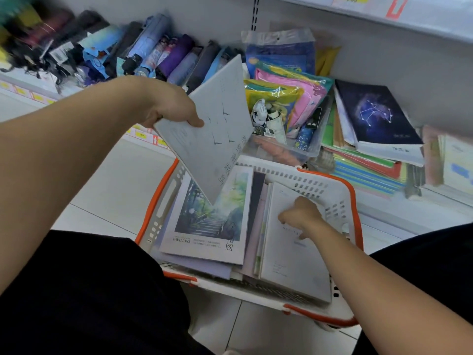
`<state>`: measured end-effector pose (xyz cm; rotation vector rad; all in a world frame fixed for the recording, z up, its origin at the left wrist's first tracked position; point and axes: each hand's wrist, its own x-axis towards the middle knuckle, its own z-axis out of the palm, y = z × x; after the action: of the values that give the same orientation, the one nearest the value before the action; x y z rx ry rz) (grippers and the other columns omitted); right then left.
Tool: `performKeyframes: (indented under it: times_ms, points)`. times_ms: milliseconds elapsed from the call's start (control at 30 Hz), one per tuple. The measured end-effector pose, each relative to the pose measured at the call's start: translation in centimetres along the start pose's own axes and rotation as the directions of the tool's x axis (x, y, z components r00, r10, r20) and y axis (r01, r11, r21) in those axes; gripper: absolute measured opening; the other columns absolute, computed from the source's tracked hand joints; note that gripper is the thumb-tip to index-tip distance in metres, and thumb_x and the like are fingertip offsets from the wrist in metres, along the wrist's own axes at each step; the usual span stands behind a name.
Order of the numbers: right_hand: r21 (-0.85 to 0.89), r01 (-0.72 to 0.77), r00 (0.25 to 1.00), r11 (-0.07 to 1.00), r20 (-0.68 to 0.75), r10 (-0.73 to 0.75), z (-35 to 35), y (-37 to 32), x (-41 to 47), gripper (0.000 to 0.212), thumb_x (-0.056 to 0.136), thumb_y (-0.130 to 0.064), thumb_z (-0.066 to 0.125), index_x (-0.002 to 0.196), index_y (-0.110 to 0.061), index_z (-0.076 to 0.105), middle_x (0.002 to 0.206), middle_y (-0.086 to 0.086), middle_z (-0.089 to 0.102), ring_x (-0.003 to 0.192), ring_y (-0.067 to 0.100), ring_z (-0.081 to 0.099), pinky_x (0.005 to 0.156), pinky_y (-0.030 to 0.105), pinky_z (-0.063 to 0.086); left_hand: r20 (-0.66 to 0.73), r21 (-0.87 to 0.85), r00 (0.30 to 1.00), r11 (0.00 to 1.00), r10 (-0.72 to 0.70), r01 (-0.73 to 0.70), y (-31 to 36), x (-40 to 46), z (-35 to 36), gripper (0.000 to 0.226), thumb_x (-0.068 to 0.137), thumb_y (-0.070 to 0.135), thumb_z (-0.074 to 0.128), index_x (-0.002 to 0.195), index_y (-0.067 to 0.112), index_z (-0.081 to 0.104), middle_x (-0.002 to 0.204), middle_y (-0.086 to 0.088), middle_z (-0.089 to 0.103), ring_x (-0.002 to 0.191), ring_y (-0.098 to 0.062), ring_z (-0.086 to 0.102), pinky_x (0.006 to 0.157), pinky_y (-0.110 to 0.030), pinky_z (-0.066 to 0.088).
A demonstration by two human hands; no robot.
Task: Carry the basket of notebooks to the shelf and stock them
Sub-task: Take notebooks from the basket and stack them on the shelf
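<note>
Left hand [171, 105] pinches thin pale-grey bird-print notebook [212, 129] above white orange-rimmed plastic basket [320, 190]; right hand [299, 216] grips grey notebook [291, 252] inside. Light, floppy; hold edges.

- Your basket [320, 185] is sitting on the floor between your knees, just in front of the shelf [399, 211].
- Notebooks are lying in the basket: the PAVILIONS notebook [204, 226] on the left on top of others, a plain notebook [291, 265] leaning on the right.
- Your left hand [174, 103] is holding a notebook [215, 129] tilted above the basket's left side, its lower corner over the PAVILIONS notebook.
- Your right hand [302, 213] is resting on the plain notebook.
- On the shelf, umbrellas [153, 55] are lying to the left, a bin [307, 147] of packets in the middle, a notebook stack [371, 139] to the right.
</note>
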<state>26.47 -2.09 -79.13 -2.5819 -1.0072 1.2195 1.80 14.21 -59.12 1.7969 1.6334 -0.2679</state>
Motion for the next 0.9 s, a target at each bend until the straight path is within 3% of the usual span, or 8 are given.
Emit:
performKeyframes:
  times_ms: [167, 267, 467, 567, 700, 767, 833, 900]
  points:
    - [0.019, -0.014, 1.000, 1.000, 0.026, 0.014, 0.3, -0.2, -0.4, 0.080, 0.059, -0.064, 0.081, 0.112, -0.015, 0.045, 0.110, 0.001, 0.053, 0.098, 0.023, 0.056, 0.081, 0.038, 0.055, 0.096, -0.200, 0.995, 0.980, -0.002, 0.021, 0.8, 0.0, 0.3, 0.038, 0.095, 0.019, 0.060, 0.131, 0.007, 0.054, 0.118, -0.014, 0.066, 0.103, -0.031, 0.065, 0.090, -0.044, 0.051]
    - [-0.106, -0.024, 1.000, 0.994, -0.006, 0.023, 0.8, -0.5, -0.9, 0.101, 0.045, -0.066, 0.076, 0.127, -0.017, 0.045, 0.122, 0.004, 0.053, 0.108, 0.025, 0.058, 0.086, 0.042, 0.056, 0.080, -0.216, 0.997, 0.976, -0.007, 0.024, 1.2, -0.2, 0.3, 0.040, 0.096, 0.019, 0.059, 0.133, 0.006, 0.053, 0.119, -0.015, 0.066, 0.097, -0.030, 0.065, 0.085, -0.041, 0.051]
    - [-0.067, 0.035, 0.985, 0.997, -0.169, -0.046, 1.3, -1.8, -1.5, 0.048, 0.081, -0.027, 0.059, 0.124, -0.006, 0.053, 0.121, 0.012, 0.060, 0.107, 0.033, 0.061, 0.084, 0.034, 0.052, 0.112, -0.209, 0.994, 0.977, -0.003, 0.027, 1.0, -0.3, 0.6, 0.041, 0.096, 0.019, 0.058, 0.135, 0.007, 0.051, 0.120, -0.013, 0.065, 0.098, -0.030, 0.065, 0.086, -0.040, 0.051]
    - [-0.105, 0.051, 0.984, 0.993, -0.166, -0.068, -0.1, -2.3, -1.6, 0.025, 0.089, -0.011, 0.053, 0.109, 0.001, 0.062, 0.106, 0.018, 0.066, 0.090, 0.034, 0.068, 0.074, 0.039, 0.060, 0.109, -0.184, 0.994, 0.983, -0.002, 0.022, 1.0, -0.5, 0.8, 0.038, 0.097, 0.020, 0.058, 0.131, 0.004, 0.051, 0.109, -0.012, 0.066, 0.088, -0.028, 0.065, 0.082, -0.038, 0.051]
    - [0.100, 0.158, 0.963, 0.982, -0.234, -0.131, -5.0, -6.1, -3.4, 0.015, 0.086, -0.006, 0.052, 0.095, 0.003, 0.060, 0.101, 0.023, 0.068, 0.083, 0.040, 0.070, 0.070, 0.047, 0.061, 0.132, -0.167, 0.991, 0.986, 0.006, 0.016, 1.2, -0.6, 1.1, 0.038, 0.098, 0.023, 0.056, 0.131, 0.005, 0.051, 0.094, -0.006, 0.065, 0.079, -0.021, 0.064, 0.070, -0.033, 0.051]
    - [0.277, 0.243, 0.953, 0.930, -0.247, -0.175, -6.7, -8.8, -5.3, 0.003, 0.087, -0.005, 0.055, 0.085, -0.002, 0.056, 0.090, 0.018, 0.066, 0.068, 0.031, 0.068, 0.053, 0.039, 0.060, 0.150, -0.200, 0.988, 0.980, 0.032, -0.001, 1.7, -0.6, 1.6, 0.036, 0.097, 0.022, 0.057, 0.129, 0.005, 0.052, 0.097, -0.006, 0.067, 0.080, -0.022, 0.066, 0.066, -0.033, 0.053]
    - [0.558, 0.274, 0.962, 0.784, -0.171, -0.214, -7.2, -11.7, -7.4, 0.011, 0.089, 0.000, 0.056, 0.080, -0.006, 0.051, 0.085, 0.018, 0.063, 0.056, 0.026, 0.065, 0.043, 0.037, 0.057, 0.164, -0.248, 0.984, 0.968, 0.071, -0.029, 2.2, -0.6, 2.3, 0.037, 0.096, 0.024, 0.059, 0.127, 0.004, 0.055, 0.103, -0.008, 0.069, 0.087, -0.025, 0.068, 0.077, -0.038, 0.057]
    - [0.752, 0.228, 0.963, 0.618, -0.079, -0.259, -6.8, -14.0, -8.1, 0.004, 0.088, 0.001, 0.057, 0.088, 0.000, 0.054, 0.090, 0.023, 0.062, 0.056, 0.029, 0.068, 0.047, 0.038, 0.059, 0.179, -0.262, 0.977, 0.963, 0.116, -0.066, 2.7, -0.6, 2.9, 0.043, 0.095, 0.032, 0.061, 0.130, 0.007, 0.056, 0.112, -0.007, 0.068, 0.098, -0.027, 0.068, 0.092, -0.042, 0.054]
